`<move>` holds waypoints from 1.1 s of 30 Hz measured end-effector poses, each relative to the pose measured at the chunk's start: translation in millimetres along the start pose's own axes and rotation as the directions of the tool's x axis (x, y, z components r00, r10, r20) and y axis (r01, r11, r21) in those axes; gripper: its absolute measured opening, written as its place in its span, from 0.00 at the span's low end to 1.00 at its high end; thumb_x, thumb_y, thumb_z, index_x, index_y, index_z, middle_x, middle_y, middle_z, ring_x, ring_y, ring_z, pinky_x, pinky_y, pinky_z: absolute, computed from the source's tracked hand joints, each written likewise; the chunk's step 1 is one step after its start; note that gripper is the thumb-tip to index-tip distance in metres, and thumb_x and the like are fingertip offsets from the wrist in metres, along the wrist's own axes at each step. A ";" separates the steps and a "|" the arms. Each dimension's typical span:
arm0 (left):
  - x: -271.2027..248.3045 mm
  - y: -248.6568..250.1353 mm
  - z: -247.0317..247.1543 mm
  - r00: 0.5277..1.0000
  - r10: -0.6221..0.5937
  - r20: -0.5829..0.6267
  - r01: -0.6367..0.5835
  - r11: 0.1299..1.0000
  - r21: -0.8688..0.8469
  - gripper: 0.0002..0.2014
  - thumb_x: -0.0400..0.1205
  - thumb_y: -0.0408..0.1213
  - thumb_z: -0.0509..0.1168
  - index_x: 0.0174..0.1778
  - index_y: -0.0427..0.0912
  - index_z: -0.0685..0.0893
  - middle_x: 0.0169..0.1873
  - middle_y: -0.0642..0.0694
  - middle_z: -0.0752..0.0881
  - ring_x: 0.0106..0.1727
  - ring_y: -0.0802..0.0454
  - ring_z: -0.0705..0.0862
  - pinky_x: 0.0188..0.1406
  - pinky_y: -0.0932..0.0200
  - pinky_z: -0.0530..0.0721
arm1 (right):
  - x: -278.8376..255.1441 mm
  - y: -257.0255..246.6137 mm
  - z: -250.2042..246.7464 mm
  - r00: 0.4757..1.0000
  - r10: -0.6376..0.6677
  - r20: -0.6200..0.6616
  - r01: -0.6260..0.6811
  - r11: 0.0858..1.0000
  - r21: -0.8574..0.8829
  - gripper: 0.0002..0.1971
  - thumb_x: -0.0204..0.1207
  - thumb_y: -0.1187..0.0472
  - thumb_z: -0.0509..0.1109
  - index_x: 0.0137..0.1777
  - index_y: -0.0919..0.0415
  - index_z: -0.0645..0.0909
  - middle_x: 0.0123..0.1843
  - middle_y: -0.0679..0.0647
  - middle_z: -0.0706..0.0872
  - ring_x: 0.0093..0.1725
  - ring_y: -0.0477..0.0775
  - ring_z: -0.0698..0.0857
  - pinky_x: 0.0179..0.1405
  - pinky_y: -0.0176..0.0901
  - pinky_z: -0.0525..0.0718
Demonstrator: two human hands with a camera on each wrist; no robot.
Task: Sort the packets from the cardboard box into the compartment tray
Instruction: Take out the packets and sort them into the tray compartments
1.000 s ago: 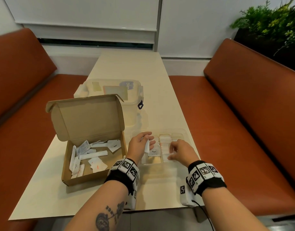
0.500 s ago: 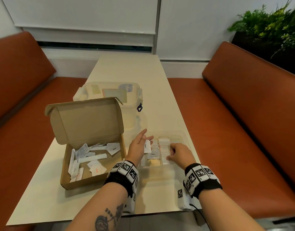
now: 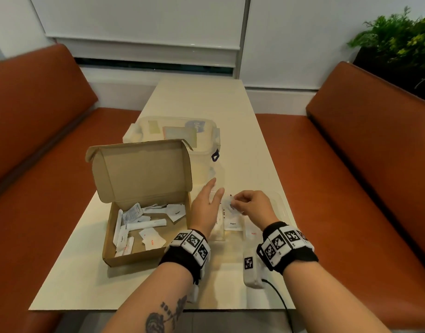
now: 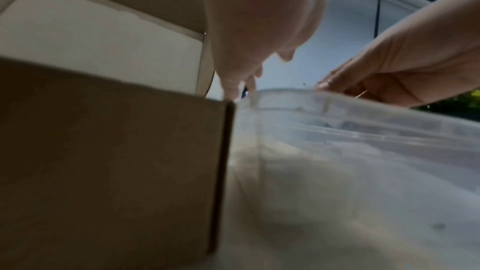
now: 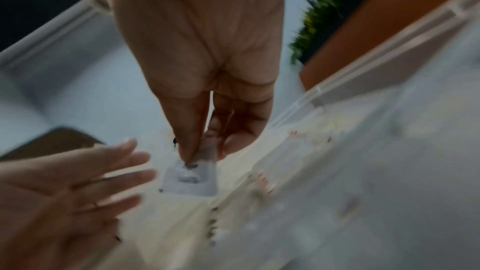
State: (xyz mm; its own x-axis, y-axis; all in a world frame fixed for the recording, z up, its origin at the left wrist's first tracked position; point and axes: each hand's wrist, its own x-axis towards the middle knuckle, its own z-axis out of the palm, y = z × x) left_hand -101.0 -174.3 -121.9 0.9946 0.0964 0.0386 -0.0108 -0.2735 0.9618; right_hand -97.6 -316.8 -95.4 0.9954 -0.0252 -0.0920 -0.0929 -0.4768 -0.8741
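An open cardboard box (image 3: 125, 257) with several white packets (image 3: 150, 240) stands on the table's left. Right of it is the clear compartment tray (image 3: 282, 207), with packets lying in its compartments. My right hand (image 3: 251, 205) hovers over the tray and pinches a small white packet (image 3: 228, 204) between thumb and fingers; the same packet (image 5: 192, 178) hangs from my fingertips in the right wrist view. My left hand (image 3: 206, 203) is just left of it, fingers straight and spread, holding nothing. The left wrist view shows the box wall (image 4: 109, 151) and the tray wall (image 4: 350, 120).
A clear lidded plastic tub (image 3: 180, 138) stands behind the box. Orange bench seats (image 3: 350, 188) flank the cream table (image 3: 202, 97). A plant (image 3: 399, 42) sits at the far right. A white device with a cable (image 3: 251, 267) hangs under my right wrist.
The packet went from my left hand to my right hand. My left hand opened and spread its fingers. My right hand rose from the tray and moved left.
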 end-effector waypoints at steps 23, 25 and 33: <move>-3.6 -16.0 -3.6 0.995 -0.093 0.037 0.077 0.947 0.311 0.44 0.73 0.10 0.46 0.84 0.46 0.52 0.84 0.51 0.54 0.83 0.54 0.57 0.72 0.71 0.55 | 3.2 21.6 22.5 0.962 -0.073 0.262 0.248 0.628 -0.737 0.10 0.72 0.67 0.70 0.38 0.54 0.73 0.46 0.54 0.83 0.46 0.53 0.79 0.40 0.40 0.76; -3.5 -16.0 -4.1 0.995 -0.089 0.039 0.072 0.948 0.311 0.44 0.73 0.10 0.46 0.84 0.46 0.52 0.84 0.50 0.54 0.83 0.55 0.57 0.73 0.70 0.55 | 3.9 21.9 22.9 0.966 -0.072 0.248 0.238 0.623 -0.745 0.09 0.73 0.67 0.70 0.38 0.55 0.73 0.46 0.55 0.84 0.48 0.54 0.81 0.43 0.42 0.79; -6.1 -11.0 -9.0 0.995 -0.098 0.028 0.089 0.970 0.226 0.34 0.82 0.20 0.52 0.83 0.49 0.56 0.80 0.45 0.65 0.77 0.45 0.70 0.77 0.52 0.68 | 0.7 12.3 24.3 0.975 -0.075 0.210 0.205 0.675 -0.709 0.08 0.73 0.65 0.68 0.39 0.57 0.71 0.41 0.52 0.77 0.43 0.53 0.76 0.40 0.40 0.75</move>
State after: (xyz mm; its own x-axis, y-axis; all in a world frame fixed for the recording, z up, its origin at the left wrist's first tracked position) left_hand -107.9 -163.3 -130.3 0.9933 0.0961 -0.0636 0.1018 -0.4726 0.8754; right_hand -98.6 -301.3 -117.8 0.9726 0.1961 -0.1245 0.1569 -0.9498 -0.2707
